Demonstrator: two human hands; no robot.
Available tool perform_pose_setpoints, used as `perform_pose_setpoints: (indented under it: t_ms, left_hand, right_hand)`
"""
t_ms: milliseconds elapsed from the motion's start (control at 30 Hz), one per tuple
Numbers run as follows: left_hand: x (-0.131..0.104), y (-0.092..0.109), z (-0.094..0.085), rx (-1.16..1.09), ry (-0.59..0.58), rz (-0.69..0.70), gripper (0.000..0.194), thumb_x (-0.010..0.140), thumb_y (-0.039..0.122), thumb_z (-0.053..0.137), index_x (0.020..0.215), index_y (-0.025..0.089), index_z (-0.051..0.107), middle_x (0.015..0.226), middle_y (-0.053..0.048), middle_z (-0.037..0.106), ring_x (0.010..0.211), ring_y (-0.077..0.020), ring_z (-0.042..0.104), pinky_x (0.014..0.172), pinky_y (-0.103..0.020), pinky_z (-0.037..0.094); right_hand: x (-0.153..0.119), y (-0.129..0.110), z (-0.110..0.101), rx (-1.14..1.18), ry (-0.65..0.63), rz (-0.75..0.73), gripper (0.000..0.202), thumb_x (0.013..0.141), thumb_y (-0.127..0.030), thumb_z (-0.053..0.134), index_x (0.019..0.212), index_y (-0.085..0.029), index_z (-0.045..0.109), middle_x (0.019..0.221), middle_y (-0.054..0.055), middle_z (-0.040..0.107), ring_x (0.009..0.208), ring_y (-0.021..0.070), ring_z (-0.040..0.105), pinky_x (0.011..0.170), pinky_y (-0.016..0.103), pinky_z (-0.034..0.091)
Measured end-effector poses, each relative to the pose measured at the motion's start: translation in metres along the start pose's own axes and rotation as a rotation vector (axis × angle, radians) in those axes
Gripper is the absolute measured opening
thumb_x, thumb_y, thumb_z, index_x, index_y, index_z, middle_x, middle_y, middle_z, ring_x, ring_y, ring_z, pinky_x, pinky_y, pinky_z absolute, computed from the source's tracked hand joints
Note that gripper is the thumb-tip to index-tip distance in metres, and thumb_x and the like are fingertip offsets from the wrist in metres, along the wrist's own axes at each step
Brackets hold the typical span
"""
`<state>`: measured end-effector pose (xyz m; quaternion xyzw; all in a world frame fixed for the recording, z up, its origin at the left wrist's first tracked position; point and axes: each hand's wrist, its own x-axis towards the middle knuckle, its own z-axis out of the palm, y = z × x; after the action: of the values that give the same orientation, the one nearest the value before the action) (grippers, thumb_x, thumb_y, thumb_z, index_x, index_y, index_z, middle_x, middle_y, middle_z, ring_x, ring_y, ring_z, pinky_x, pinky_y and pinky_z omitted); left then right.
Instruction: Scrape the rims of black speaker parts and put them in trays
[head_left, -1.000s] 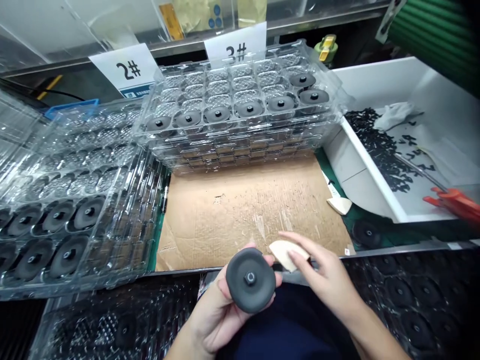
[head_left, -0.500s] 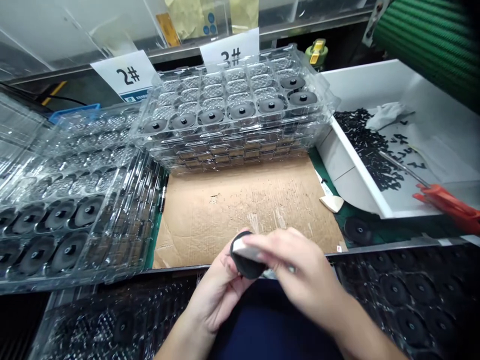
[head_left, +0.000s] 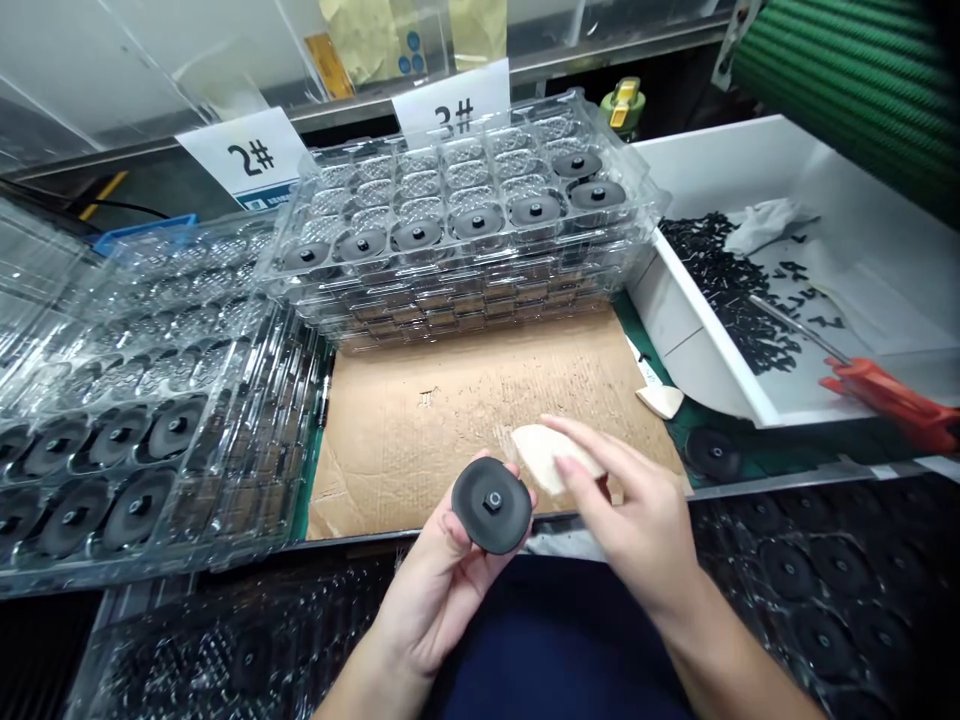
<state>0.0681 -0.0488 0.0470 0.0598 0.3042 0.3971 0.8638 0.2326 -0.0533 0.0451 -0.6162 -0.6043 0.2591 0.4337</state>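
Observation:
In my left hand (head_left: 439, 590) I hold a round-cornered black disc (head_left: 480, 525), its inner face turned up and a small stud at its centre. The fingers wrap its edge from below. Just to the right, my right hand (head_left: 641, 515) pinches a cream-white pad (head_left: 551, 450) with a curved edge. The pad is apart from the disc, over the cardboard sheet (head_left: 405, 430). A similar pale curved piece (head_left: 661, 402) lies at the cardboard's right edge.
Stacked clear plastic trays (head_left: 450, 265) stand behind the cardboard, others (head_left: 247, 420) at left, with black discs in some pockets. A white bin (head_left: 761, 405) at right holds small black parts (head_left: 742, 300) and a red-handled tool (head_left: 892, 395). Another black disc (head_left: 712, 455) lies in front of it.
My right hand has drawn the pad off the black disc, moving right and slightly away. The disc's face now shows fully in my left hand, which has barely moved.

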Motion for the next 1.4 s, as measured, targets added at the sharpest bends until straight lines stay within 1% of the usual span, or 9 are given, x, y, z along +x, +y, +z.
perform_pose_setpoints:
  t_ms: [100, 233, 433, 567, 733, 833, 1067, 1267, 1400]
  left_hand:
    - [-0.002, 0.001, -0.001, 0.012, 0.020, 0.016, 0.046, 0.077, 0.025, 0.060, 0.122, 0.023, 0.049, 0.113, -0.007, 0.060, 0.108, -0.0197, 0.054, 0.098, -0.032, 0.040]
    - [-0.004, 0.006, -0.002, 0.080, 0.097, 0.044, 0.059, 0.074, 0.026, 0.064, 0.129, 0.027, 0.041, 0.119, -0.008, 0.057, 0.110, -0.0240, 0.052, 0.097, -0.036, 0.041]
    - [-0.005, 0.011, 0.000, 0.105, 0.042, 0.059, 0.051, 0.068, 0.024, 0.070, 0.117, 0.027, 0.055, 0.115, -0.004, 0.061, 0.110, -0.0213, 0.052, 0.098, -0.030, 0.040]
    - [-0.007, 0.017, -0.005, 0.063, -0.095, 0.070, 0.046, 0.066, 0.029, 0.069, 0.111, 0.027, 0.059, 0.115, -0.004, 0.061, 0.104, -0.0211, 0.057, 0.092, -0.029, 0.045]
    - [-0.006, 0.017, -0.001, 0.015, -0.175, 0.067, 0.052, 0.063, 0.031, 0.071, 0.113, 0.028, 0.057, 0.115, -0.003, 0.060, 0.105, -0.0260, 0.056, 0.091, -0.032, 0.045]
    - [-0.007, 0.017, 0.002, -0.007, -0.165, 0.064, 0.050, 0.063, 0.036, 0.069, 0.111, 0.026, 0.059, 0.115, -0.004, 0.060, 0.105, -0.0268, 0.056, 0.091, -0.031, 0.045]
    - [-0.019, 0.020, -0.002, -0.011, -0.163, 0.028, 0.048, 0.076, 0.049, 0.052, 0.122, 0.035, 0.047, 0.118, -0.004, 0.057, 0.106, -0.0336, 0.054, 0.090, -0.047, 0.042]
    - [-0.021, 0.022, -0.019, 0.945, -0.083, 0.629, 0.082, 0.077, 0.022, 0.060, 0.135, 0.043, 0.005, 0.125, -0.006, 0.044, 0.112, -0.0235, 0.047, 0.097, -0.040, 0.034]
    - [-0.020, 0.028, -0.024, 1.415, -0.120, 0.741, 0.111, 0.066, -0.002, 0.063, 0.133, 0.037, -0.017, 0.122, -0.009, 0.045, 0.113, -0.0233, 0.044, 0.095, -0.041, 0.035]
  right_hand:
    - [0.001, -0.043, -0.003, 0.035, -0.068, -0.329, 0.034, 0.083, -0.012, 0.048, 0.116, -0.014, 0.053, 0.094, 0.006, 0.064, 0.080, 0.0161, 0.058, 0.076, 0.033, 0.046]
    - [0.007, -0.057, 0.000, 0.092, -0.389, -0.341, 0.024, 0.084, -0.011, 0.045, 0.104, -0.015, 0.058, 0.084, 0.003, 0.063, 0.073, 0.0122, 0.057, 0.066, 0.027, 0.045]
    - [0.012, -0.059, 0.005, 0.061, -0.208, -0.395, 0.030, 0.084, -0.012, 0.044, 0.112, -0.012, 0.054, 0.091, 0.006, 0.063, 0.079, 0.0143, 0.056, 0.072, 0.031, 0.044]
    - [-0.001, -0.040, -0.013, 0.117, -0.384, -0.176, 0.027, 0.083, -0.013, 0.049, 0.105, -0.024, 0.058, 0.087, -0.003, 0.064, 0.075, 0.0091, 0.058, 0.067, 0.021, 0.046]
    - [-0.012, -0.019, -0.029, 0.085, 0.099, 0.174, 0.026, 0.084, -0.027, 0.052, 0.109, -0.031, 0.058, 0.103, -0.002, 0.062, 0.084, 0.0154, 0.060, 0.067, 0.024, 0.048]
    - [0.000, -0.006, -0.021, 0.024, 0.200, 0.127, 0.026, 0.084, -0.027, 0.052, 0.109, -0.030, 0.059, 0.103, 0.000, 0.061, 0.084, 0.0166, 0.058, 0.071, 0.028, 0.047]
    - [0.029, 0.074, 0.038, -0.395, -0.031, -0.030, 0.030, 0.083, -0.023, 0.045, 0.109, -0.020, 0.060, 0.121, 0.011, 0.048, 0.114, 0.0306, 0.039, 0.092, 0.054, 0.032]
    - [-0.006, 0.049, 0.040, -0.240, -0.005, -0.020, 0.034, 0.084, -0.020, 0.044, 0.117, -0.022, 0.052, 0.121, 0.008, 0.047, 0.114, 0.0229, 0.040, 0.097, 0.044, 0.033]
    - [-0.014, 0.019, 0.022, 0.061, -0.125, 0.178, 0.025, 0.083, -0.023, 0.050, 0.107, -0.022, 0.057, 0.092, 0.005, 0.058, 0.087, 0.0175, 0.054, 0.082, 0.037, 0.045]
